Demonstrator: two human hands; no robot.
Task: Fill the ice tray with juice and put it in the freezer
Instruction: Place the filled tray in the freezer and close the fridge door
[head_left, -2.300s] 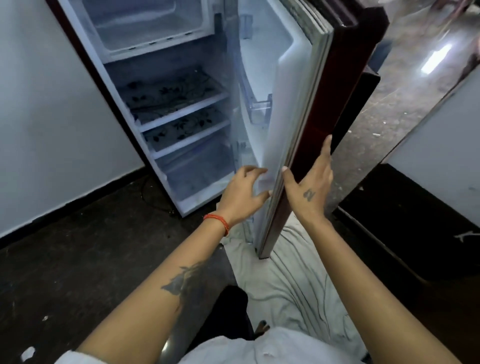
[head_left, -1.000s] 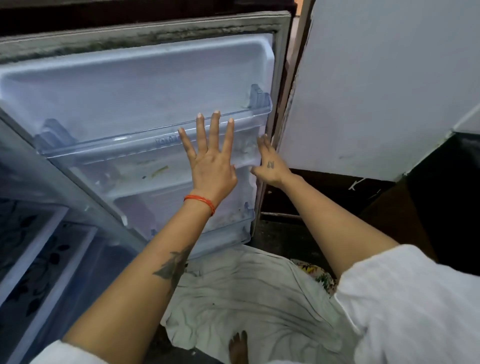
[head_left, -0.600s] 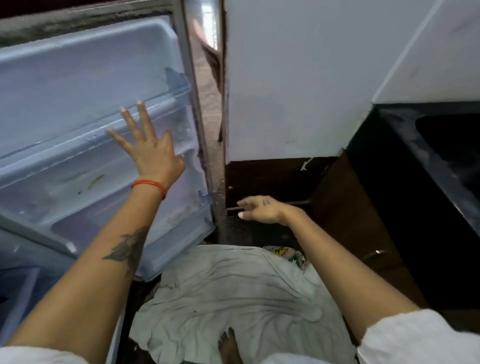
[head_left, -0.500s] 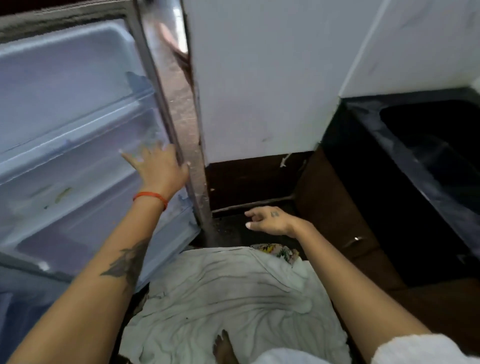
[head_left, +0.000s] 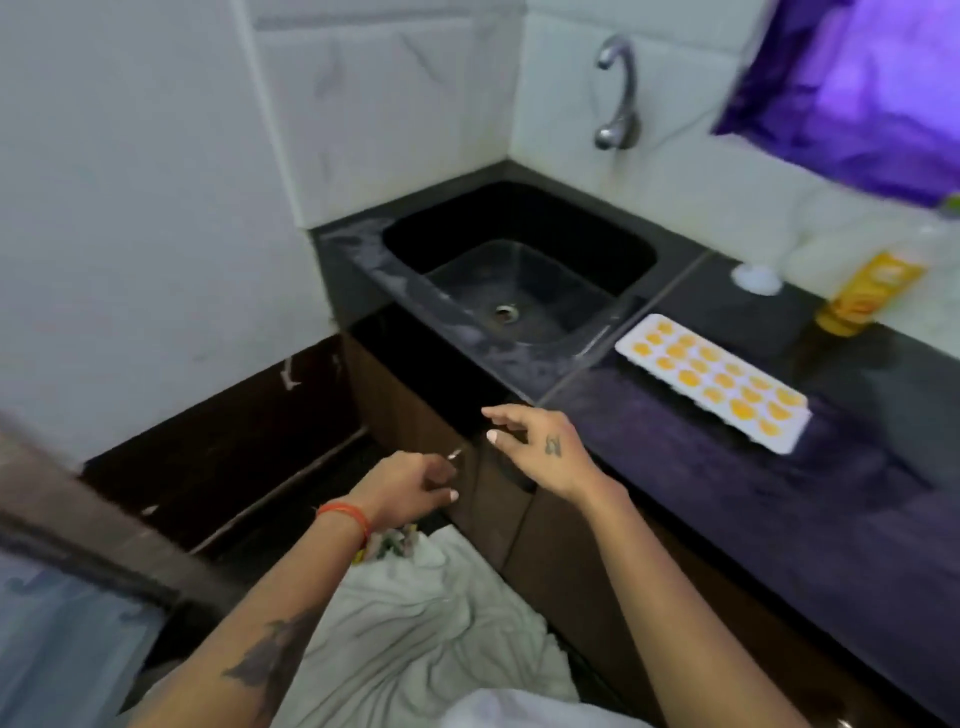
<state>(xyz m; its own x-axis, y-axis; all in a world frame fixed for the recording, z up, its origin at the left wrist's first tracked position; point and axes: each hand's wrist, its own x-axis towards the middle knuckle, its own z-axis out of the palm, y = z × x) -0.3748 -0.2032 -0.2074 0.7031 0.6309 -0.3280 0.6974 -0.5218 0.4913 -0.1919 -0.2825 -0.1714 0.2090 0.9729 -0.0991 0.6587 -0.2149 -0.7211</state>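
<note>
A white ice tray (head_left: 714, 382) lies flat on the dark countertop (head_left: 779, 493), right of the sink, its cells filled with orange juice. An orange juice bottle (head_left: 867, 291) stands behind it near the wall, its white cap (head_left: 756, 278) lying beside it. My right hand (head_left: 540, 452) hovers in front of the counter edge, fingers apart and empty, well left of the tray. My left hand (head_left: 410, 486) hangs lower, in front of the cabinet, fingers loosely curled and holding nothing. The fridge door edge (head_left: 88, 551) shows at the lower left.
A black sink (head_left: 519, 270) with a chrome tap (head_left: 618, 88) fills the counter's corner. Brown cabinet doors (head_left: 415, 415) run below the counter. A purple bag (head_left: 852, 88) hangs at the upper right. White tiled walls stand behind and to the left.
My view has swung right from the open fridge door to the sink and counter. Both hands have left the door and now hang free in front of the counter.
</note>
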